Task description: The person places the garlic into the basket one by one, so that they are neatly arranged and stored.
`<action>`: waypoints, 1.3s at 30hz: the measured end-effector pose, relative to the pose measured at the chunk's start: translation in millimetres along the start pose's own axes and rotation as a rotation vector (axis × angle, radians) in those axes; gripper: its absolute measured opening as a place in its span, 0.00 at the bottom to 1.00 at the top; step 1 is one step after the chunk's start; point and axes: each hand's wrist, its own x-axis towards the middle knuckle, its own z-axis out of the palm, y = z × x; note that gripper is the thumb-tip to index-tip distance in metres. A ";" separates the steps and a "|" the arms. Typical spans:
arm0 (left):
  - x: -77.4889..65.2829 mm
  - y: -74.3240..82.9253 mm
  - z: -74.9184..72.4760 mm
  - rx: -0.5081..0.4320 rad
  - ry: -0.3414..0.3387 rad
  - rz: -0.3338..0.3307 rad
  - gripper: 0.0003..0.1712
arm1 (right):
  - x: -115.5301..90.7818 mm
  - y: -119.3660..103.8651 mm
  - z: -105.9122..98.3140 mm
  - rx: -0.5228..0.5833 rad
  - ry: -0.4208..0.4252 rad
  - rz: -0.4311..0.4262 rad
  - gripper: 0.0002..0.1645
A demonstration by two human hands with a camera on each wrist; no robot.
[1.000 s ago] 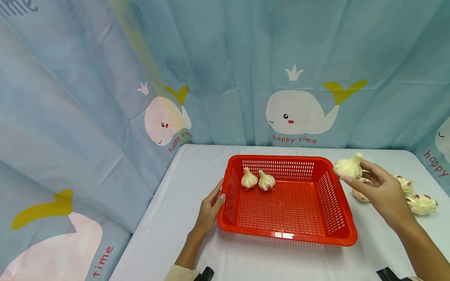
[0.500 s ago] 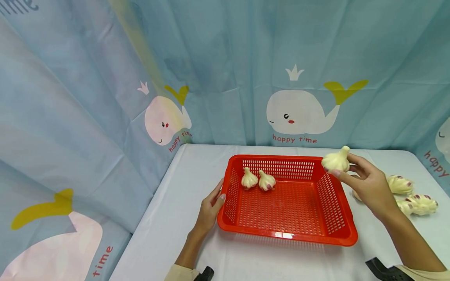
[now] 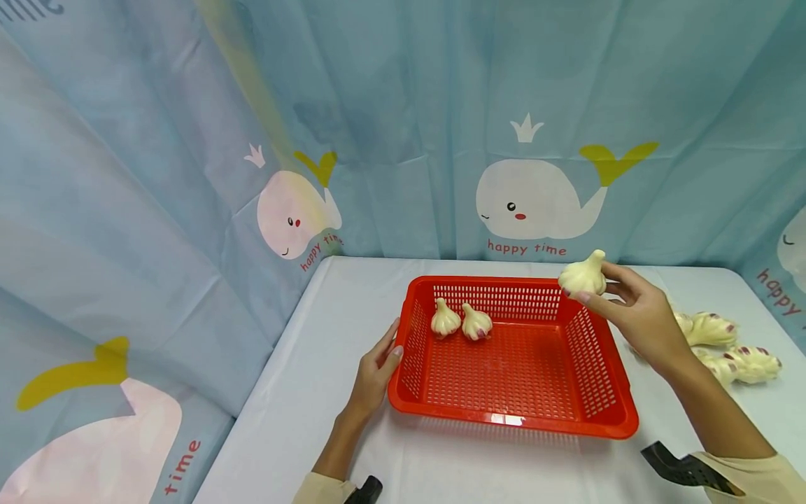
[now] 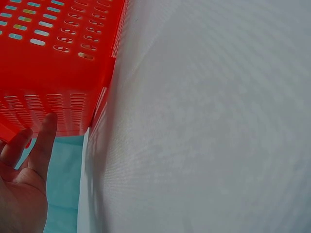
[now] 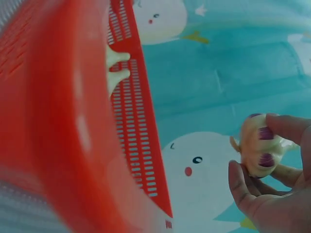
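Note:
My right hand (image 3: 636, 315) holds a garlic bulb (image 3: 583, 274) between thumb and fingers, stem pointing up, over the far right corner of a red plastic basket (image 3: 513, 421). In the right wrist view, purple patches show on the held bulb's underside. My left hand (image 3: 373, 371) is at the basket's left side, thumb on the rim and fingers (image 4: 44, 145) against the slotted outer wall. Inside, near the far left corner, a garlic bulb (image 3: 445, 319) sits upright beside another garlic bulb (image 3: 476, 323) that leans slightly.
Several more garlic bulbs (image 3: 753, 365) lie on the white-covered table (image 3: 315, 336) to the right, partly hidden behind my right forearm. A blue curtain (image 3: 403, 140) printed with whales hangs along the back and left.
My right hand has carried the garlic bulb left and a little upward, from beside the basket's right rim to over its far right corner. The left hand and basket stay in place.

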 end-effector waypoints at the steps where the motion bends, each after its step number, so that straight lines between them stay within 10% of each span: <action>1: 0.1 -0.1 -0.1 -0.005 -0.002 0.000 0.32 | 1.4 -0.9 1.0 0.005 -0.006 -0.005 0.44; 39: -0.5 2.8 -0.3 0.016 -0.004 -0.012 0.32 | 43.2 -14.8 17.0 -0.020 -0.098 0.023 0.45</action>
